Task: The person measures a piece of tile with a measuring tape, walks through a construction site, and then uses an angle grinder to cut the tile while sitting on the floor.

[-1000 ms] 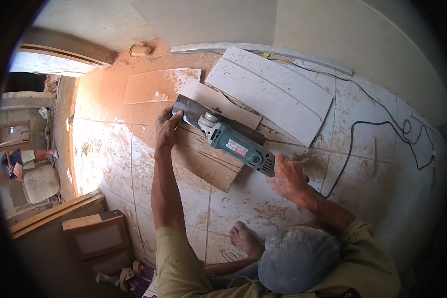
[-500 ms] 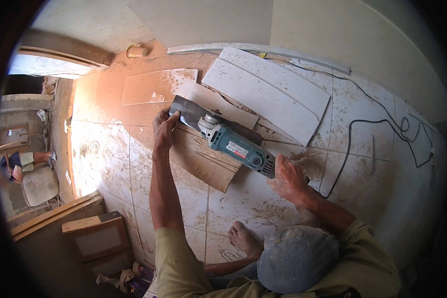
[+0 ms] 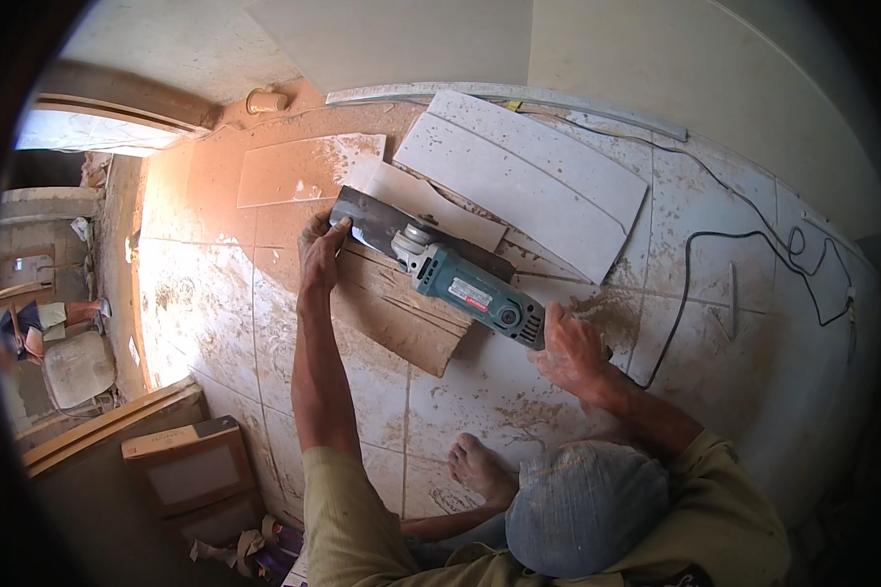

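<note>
Grinder over the dark strip, both hands engaged

Through the head view I see the angle grinder (image 3: 472, 295) lying slantwise across the middle of the floor area, its head over a dark strip (image 3: 362, 208). The strip rests on a dusty brown stack (image 3: 401, 311), which sits on the tiled floor (image 3: 362, 416).

My left hand (image 3: 320, 252) pinches the strip's left end, thumb on top; the fingers beneath are partly hidden. My right hand (image 3: 573, 347) is wrapped around the back of the grinder, near where the black cord (image 3: 688, 286) trails off to the right.

As for progress, I judge the work on this strip to be under way and unfinished: both grips are in place, and I can make out no separated piece of it. The grinder hides part of its length, so I can't rule out a cut there. Nor can I tell whether the disc is turning or touching.

Beyond the strip lie a pale ragged-edged piece (image 3: 439, 203), large white panels (image 3: 524, 181) and a dust-covered slab (image 3: 299, 173). The ragged edge suggests breaking or trimming already done.
</note>
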A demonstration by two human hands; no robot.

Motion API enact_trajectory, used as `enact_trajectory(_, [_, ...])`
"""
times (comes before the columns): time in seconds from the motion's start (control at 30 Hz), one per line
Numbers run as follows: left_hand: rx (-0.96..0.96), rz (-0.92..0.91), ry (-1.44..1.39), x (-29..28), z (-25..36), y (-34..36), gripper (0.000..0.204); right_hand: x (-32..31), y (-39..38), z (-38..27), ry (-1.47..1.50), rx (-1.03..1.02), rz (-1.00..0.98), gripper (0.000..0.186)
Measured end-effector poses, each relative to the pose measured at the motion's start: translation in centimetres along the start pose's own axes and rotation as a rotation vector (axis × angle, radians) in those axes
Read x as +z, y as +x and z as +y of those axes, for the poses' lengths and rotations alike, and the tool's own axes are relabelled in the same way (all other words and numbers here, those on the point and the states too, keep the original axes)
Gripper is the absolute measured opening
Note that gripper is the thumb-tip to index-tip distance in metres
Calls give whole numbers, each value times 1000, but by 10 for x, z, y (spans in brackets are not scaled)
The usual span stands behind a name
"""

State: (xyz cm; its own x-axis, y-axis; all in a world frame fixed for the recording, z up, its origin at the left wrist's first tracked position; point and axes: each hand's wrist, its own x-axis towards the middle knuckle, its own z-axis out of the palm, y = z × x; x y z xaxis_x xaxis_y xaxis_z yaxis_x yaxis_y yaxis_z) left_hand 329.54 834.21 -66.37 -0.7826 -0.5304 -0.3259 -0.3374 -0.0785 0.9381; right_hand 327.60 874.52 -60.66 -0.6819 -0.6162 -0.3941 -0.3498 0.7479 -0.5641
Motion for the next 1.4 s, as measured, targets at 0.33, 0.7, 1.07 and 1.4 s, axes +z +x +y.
enact_trajectory(0.33, [9, 21, -34, 2, 3, 0, 36, 0, 5, -2, 14, -16, 23, 44])
enact_trajectory(0.7, [25, 27, -2, 6, 6, -4, 32, -2, 3, 0, -1, -37, 25, 43])
enact_trajectory(1.07, [1, 18, -3, 7, 10, -6, 33, -4, -2, 2, -27, -12, -2, 45])
enact_trajectory(1.4, [2, 11, -31, 1, 2, -1, 36, -5, -6, 7, -121, -67, 0, 50])
